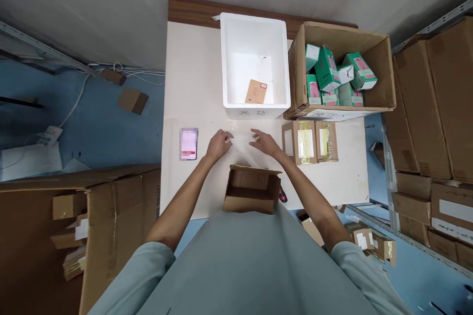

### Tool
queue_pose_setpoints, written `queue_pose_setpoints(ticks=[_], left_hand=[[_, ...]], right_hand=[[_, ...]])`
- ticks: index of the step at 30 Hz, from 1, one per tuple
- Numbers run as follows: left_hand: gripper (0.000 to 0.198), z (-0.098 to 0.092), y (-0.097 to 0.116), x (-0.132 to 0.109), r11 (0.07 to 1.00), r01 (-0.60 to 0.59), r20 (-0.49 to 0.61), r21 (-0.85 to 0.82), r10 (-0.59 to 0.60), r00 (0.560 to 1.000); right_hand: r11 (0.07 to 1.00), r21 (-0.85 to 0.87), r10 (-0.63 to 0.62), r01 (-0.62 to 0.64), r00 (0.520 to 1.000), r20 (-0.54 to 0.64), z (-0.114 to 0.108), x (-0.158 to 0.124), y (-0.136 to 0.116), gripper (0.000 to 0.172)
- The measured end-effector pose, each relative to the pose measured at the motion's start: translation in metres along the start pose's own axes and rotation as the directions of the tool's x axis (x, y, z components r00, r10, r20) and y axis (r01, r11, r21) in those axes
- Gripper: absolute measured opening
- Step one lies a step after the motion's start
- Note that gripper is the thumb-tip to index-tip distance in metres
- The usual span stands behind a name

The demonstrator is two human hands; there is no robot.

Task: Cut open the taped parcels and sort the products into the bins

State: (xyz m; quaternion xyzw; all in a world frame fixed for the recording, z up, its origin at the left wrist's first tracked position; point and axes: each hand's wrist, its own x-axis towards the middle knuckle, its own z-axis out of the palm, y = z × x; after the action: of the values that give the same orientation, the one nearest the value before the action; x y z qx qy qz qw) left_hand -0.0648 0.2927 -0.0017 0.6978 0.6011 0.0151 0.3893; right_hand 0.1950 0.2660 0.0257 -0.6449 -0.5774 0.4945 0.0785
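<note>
A thin, see-through plastic piece (247, 148), perhaps a bag, lies or hangs between my hands over the white table; its outline is faint. The fingers of my left hand (219, 144) are pinched together at its left edge. My right hand (264, 142) is on the other side, thumb and fingers apart, near the plastic's right edge. Just below them, close to my body, stands an open, small cardboard box (251, 196) with its inside showing no contents. A red-and-black tool (283, 194) sits partly hidden beside that box.
Behind my hands stands a white foam box (254, 112) holding a brown card (256, 91). To its right, a large carton (342, 34) holds several green-and-pink boxes (327, 70). Two taped parcels (306, 141) are at right, a phone (188, 143) at left. Cartons fill both sides.
</note>
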Motion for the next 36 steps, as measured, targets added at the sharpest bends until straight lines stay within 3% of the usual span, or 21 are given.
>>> queue_pose_setpoints(ticks=[4, 7, 11, 15, 20, 25, 29, 31, 33, 36], left_hand=[[0.022, -0.034, 0.033, -0.032, 0.917, -0.188, -0.270, -0.351, 0.093, 0.958], [0.023, -0.051, 0.058, -0.067, 0.800, -0.320, -0.354, -0.508, 0.145, 0.924], [0.034, -0.059, 0.084, -0.121, 0.717, -0.344, -0.274, -0.607, 0.218, 0.937], [0.035, -0.059, 0.100, -0.174, 0.723, -0.313, -0.113, -0.616, 0.312, 0.943], [0.039, -0.034, 0.112, -0.222, 0.763, -0.288, -0.037, -0.579, 0.328, 0.944], [0.040, 0.008, 0.110, -0.237, 0.830, -0.194, -0.014, -0.522, 0.219, 0.976], [0.048, 0.034, 0.098, -0.234, 0.875, -0.258, -0.094, -0.410, 0.240, 0.966], [0.036, 0.045, 0.091, -0.228, 0.928, -0.277, -0.107, -0.250, 0.258, 0.960], [0.030, 0.057, 0.083, -0.219, 0.966, -0.250, -0.103, -0.066, 0.243, 0.965], [0.048, 0.071, 0.075, -0.205, 0.978, -0.182, -0.059, 0.106, 0.188, 0.980]], right_hand=[[0.970, 0.064, -0.216, 0.235, 0.951, -0.222, -0.006, -0.039, -0.025, 0.074], [0.933, 0.011, -0.335, 0.359, 0.881, -0.335, -0.008, -0.079, -0.039, 0.077], [0.879, -0.123, -0.470, 0.461, 0.792, -0.389, -0.008, -0.132, -0.044, 0.080], [0.874, -0.144, -0.483, 0.465, 0.789, -0.380, 0.004, -0.179, -0.032, 0.063], [0.926, -0.172, -0.378, 0.337, 0.832, -0.405, 0.037, -0.217, -0.013, 0.023], [0.932, -0.281, -0.323, 0.230, 0.878, -0.352, 0.067, -0.225, 0.001, 0.021], [0.910, -0.393, -0.274, 0.132, 0.902, -0.333, 0.082, -0.223, 0.006, 0.015], [0.903, -0.418, -0.248, 0.103, 0.917, -0.311, 0.087, -0.222, 0.006, 0.016], [0.904, -0.419, -0.228, 0.089, 0.928, -0.295, 0.091, -0.221, 0.005, 0.029], [0.912, -0.396, -0.242, 0.111, 0.923, -0.299, 0.096, -0.218, 0.004, 0.049]])
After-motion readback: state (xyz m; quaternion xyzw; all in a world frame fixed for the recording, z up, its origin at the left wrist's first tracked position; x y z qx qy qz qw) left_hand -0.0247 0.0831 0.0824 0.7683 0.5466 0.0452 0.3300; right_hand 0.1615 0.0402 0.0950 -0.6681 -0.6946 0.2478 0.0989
